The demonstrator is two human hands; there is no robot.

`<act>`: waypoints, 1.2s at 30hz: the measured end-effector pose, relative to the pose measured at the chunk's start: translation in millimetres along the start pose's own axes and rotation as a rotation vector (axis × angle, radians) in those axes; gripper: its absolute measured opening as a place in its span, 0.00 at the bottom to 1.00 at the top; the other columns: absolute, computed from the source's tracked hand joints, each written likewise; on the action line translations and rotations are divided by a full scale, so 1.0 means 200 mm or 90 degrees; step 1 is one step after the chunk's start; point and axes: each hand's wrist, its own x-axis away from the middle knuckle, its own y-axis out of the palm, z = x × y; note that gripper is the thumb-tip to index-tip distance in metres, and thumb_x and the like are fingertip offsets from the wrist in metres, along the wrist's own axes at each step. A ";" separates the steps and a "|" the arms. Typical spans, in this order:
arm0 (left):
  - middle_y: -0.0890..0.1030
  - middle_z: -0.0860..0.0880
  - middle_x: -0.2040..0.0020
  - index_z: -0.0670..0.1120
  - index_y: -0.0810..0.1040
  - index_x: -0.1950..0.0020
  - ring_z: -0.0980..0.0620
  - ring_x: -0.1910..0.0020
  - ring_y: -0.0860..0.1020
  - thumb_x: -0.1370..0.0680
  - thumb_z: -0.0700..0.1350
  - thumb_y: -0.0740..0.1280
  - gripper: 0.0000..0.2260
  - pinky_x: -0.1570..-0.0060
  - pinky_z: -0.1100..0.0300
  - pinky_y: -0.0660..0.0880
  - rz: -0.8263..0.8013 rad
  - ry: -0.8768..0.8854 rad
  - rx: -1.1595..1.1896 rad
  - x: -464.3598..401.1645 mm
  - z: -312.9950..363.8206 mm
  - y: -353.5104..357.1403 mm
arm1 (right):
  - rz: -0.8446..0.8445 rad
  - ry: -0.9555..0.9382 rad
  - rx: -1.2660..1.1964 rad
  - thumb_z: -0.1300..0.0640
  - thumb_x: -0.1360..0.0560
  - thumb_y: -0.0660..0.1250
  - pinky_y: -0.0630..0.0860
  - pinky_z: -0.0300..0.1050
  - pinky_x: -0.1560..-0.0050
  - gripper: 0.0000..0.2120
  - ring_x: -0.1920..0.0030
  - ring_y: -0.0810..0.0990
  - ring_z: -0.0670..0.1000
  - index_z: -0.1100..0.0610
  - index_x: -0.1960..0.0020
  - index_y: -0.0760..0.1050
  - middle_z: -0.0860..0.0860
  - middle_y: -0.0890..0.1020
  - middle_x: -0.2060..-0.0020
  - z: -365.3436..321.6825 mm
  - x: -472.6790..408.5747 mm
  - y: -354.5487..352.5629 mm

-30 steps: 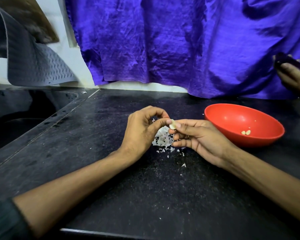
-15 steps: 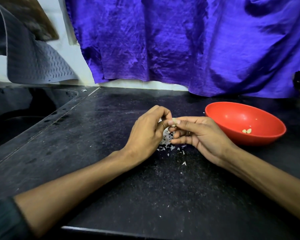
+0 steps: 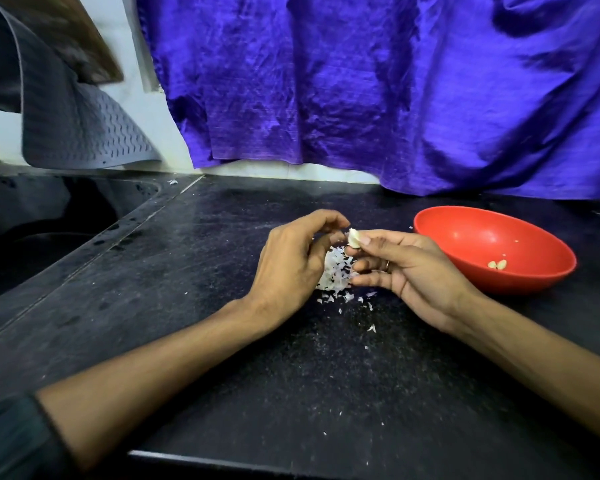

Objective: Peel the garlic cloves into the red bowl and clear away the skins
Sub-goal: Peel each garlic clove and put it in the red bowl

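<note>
Right hand [image 3: 416, 268] had the clove [image 3: 354, 237], thumb and forefinger pinching it at the tips, the other fingers curled loosely beneath! The clove sat up over the middle of the table [image 3: 222, 341], just above the skins [image 3: 336, 271], pale and creamy, with what looked like a flap of skin clinging to its left side, so by my reckoning it wasn't bare yet. Left hand [image 3: 291, 265] was right beside it, fingers curled in toward the clove, thumb tip near it; whether it was pinching a shred of skin I couldn't tell, the tips were turned away.

How far along? Early, I'd say. The bowl [image 3: 465, 230], over toward the table's right edge, held only a couple of peeled cloves [image 3: 497, 264] low in its right side, plus a fleck or two. No unpeeled stock in view, so how many were left was anyone's guess. The skins made a white, flaky heap under the hands, with scraps scattered toward the near edge, and none of that had been cleared. So: finish this clove, drop it in the bowl, and the whole sweep-up was to come
</note>
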 end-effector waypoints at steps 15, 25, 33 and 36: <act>0.79 0.61 0.60 0.49 0.84 0.50 0.66 0.63 0.74 0.22 0.47 0.67 0.07 0.58 0.62 0.71 -0.012 0.011 -0.068 -0.01 0.00 -0.01 | -0.003 -0.008 0.006 0.60 0.30 0.67 0.79 0.39 0.67 0.12 0.67 0.79 0.45 0.64 0.49 0.80 0.54 0.80 0.59 0.00 0.00 -0.01; 0.80 0.60 0.60 0.47 0.85 0.50 0.67 0.64 0.75 0.22 0.44 0.68 0.05 0.59 0.70 0.68 -0.026 0.007 -0.060 -0.01 0.02 -0.02 | 0.005 -0.023 0.036 0.60 0.31 0.69 0.79 0.39 0.66 0.12 0.67 0.79 0.45 0.65 0.50 0.80 0.56 0.81 0.60 0.01 0.00 -0.01; 0.75 0.58 0.79 0.43 0.83 0.57 0.61 0.83 0.69 0.22 0.42 0.68 0.06 0.78 0.70 0.65 -0.044 -0.119 0.094 0.00 0.10 -0.03 | 0.037 -0.157 0.198 0.66 0.26 0.67 0.80 0.39 0.66 0.05 0.70 0.78 0.45 0.61 0.54 0.82 0.55 0.80 0.69 0.01 0.00 0.01; 0.74 0.58 0.79 0.43 0.82 0.58 0.60 0.83 0.68 0.21 0.40 0.67 0.07 0.79 0.70 0.64 -0.050 -0.156 0.129 -0.01 0.10 -0.03 | 0.032 -0.161 0.220 0.66 0.25 0.66 0.81 0.40 0.66 0.06 0.70 0.78 0.46 0.61 0.53 0.81 0.52 0.80 0.71 0.01 0.00 0.01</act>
